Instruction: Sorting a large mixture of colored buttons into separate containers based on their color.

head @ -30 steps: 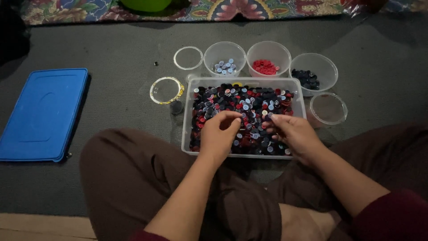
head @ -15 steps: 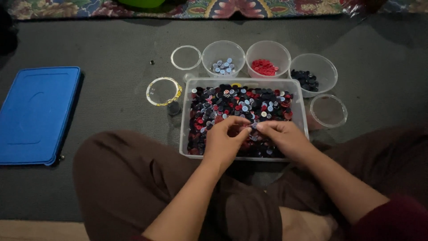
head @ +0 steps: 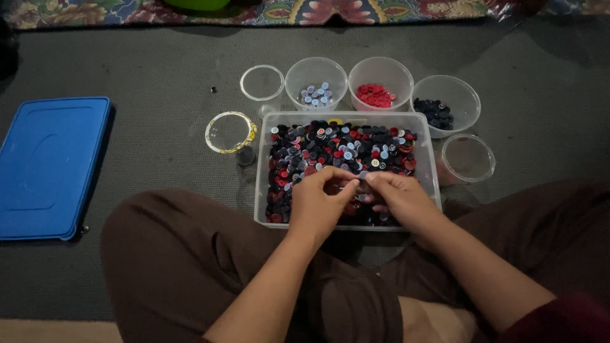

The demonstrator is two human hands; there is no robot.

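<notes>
A clear rectangular tub (head: 426,136) full of mixed red, blue, black and white buttons (head: 343,149) sits on the grey mat in front of my crossed legs. My left hand (head: 321,203) and my right hand (head: 397,197) hover over the tub's near half, their fingertips pinched together where they meet at the middle. Something small seems to be held between them, but I cannot make it out. Behind the tub stand three clear round bowls: one with pale blue buttons (head: 316,95), one with red buttons (head: 375,95), one with dark buttons (head: 435,111).
Three clear round lids lie around the tub: one at the back left (head: 262,82), a yellow-rimmed one (head: 230,132) to the left, one at the right (head: 468,157). A blue rectangular lid (head: 47,165) lies far left. A patterned rug (head: 356,11) borders the mat's far edge.
Both hands have drawn together from spread positions over the buttons until their fingertips meet at the tub's middle. The view has shifted slightly.
</notes>
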